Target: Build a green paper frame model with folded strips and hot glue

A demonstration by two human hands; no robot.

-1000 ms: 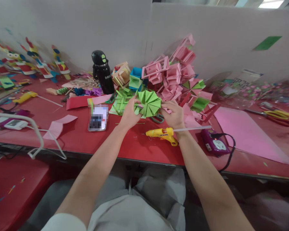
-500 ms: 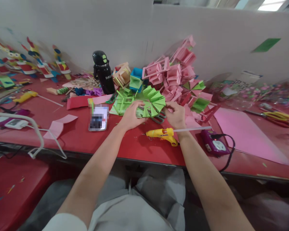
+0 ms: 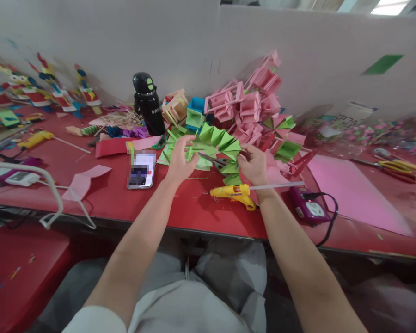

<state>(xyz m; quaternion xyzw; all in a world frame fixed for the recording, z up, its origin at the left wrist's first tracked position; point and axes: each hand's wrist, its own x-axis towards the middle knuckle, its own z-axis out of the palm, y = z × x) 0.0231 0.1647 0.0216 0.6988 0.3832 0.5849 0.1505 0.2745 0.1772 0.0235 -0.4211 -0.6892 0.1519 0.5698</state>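
Observation:
A bright green accordion-pleated paper strip arches above the table, its right end folding downward. My right hand pinches that strip at its right side. At the left, my left hand has thumb and fingers apart, close to the strip's other end and over flat green paper pieces. Grey-handled scissors lie partly hidden under the pleats. Just below the hands, a yellow glue gun rests on the red table with a long glue stick out of its back.
A phone and a black bottle stand left of the hands. Pink folded-paper pieces pile up behind. To the right are a purple power socket, a pink sheet and pliers.
The round green pleated fan has opened into an arch, with its right end hanging down. My left hand has moved left and up, fingers spreading; my right hand stays nearly in place.

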